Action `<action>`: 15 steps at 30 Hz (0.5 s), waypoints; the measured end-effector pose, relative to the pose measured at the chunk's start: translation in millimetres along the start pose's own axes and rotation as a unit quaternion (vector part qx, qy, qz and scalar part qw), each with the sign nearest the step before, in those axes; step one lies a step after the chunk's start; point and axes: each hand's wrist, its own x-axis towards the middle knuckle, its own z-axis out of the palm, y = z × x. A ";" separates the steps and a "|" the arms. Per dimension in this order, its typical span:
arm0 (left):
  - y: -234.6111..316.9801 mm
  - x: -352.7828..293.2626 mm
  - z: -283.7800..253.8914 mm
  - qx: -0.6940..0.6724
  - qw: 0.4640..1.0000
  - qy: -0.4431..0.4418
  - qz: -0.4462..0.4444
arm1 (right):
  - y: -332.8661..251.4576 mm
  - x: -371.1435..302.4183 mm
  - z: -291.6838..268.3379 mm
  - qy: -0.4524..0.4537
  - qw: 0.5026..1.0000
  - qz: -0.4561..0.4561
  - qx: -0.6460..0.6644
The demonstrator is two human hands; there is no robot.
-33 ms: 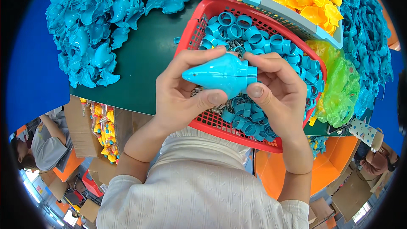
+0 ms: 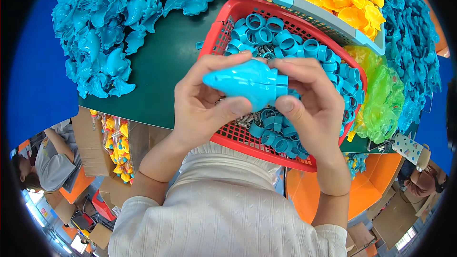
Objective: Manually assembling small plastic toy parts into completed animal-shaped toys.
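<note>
A pointed blue plastic piece (image 2: 245, 83) is held above a red basket (image 2: 262, 152) of blue rings (image 2: 286, 42), its tip turned left. The tapered body is gripped by the left hand (image 2: 200, 100), the fingers spread only as wide as the piece; its collared end is pinched between thumb and fingers of the right hand (image 2: 316, 100). Blue parts (image 2: 95, 38) are heaped on the green table (image 2: 157, 62), at left.

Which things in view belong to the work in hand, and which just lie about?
Likely the job: blue pointed piece, held by left hand and right hand; blue rings in the red basket below.
Apparently lying about: green plastic bag, cardboard box.
</note>
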 end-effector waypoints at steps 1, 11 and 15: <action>1.2 0.7 -1.6 0.000 1.000 0.001 0.000 | -1.9 1.3 -0.6 -0.001 1.000 0.000 0.000; 5.6 0.9 1.2 -0.007 0.999 -0.010 -0.051 | -5.8 -3.9 -3.6 0.036 0.991 0.066 0.114; -3.1 3.2 -7.3 0.018 0.998 -0.053 -0.014 | -5.4 -3.8 -3.0 0.019 0.993 0.057 0.104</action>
